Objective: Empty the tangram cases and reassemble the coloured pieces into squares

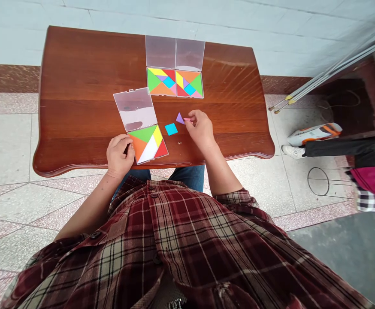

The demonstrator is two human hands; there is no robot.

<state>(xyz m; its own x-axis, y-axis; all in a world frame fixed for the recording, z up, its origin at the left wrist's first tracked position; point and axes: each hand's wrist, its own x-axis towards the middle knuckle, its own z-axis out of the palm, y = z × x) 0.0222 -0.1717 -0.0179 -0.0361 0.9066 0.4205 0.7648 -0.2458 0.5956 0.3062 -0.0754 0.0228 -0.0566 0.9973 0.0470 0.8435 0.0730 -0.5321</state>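
Note:
An open clear tangram box [164, 158] lies near the table's front edge, with green, orange, yellow and red pieces around a white gap. My left hand [119, 156] is curled at its left side, fingertips against the edge. Over the table to the right, my right hand [202, 130] pinches a small pink triangle [187, 119], partly hidden by the fingers. Just left of those fingertips lies a purple triangle [180, 118]. A blue square [171, 128] rests between the purple triangle and the box.
Two filled tangram boxes [175, 95] stand side by side farther back, their clear lids [160, 51] raised. Everything rests on a brown wooden table [87, 124] against a pale wall. At the right, another person's leg [332, 149] and a white bag [314, 134] are on the floor side.

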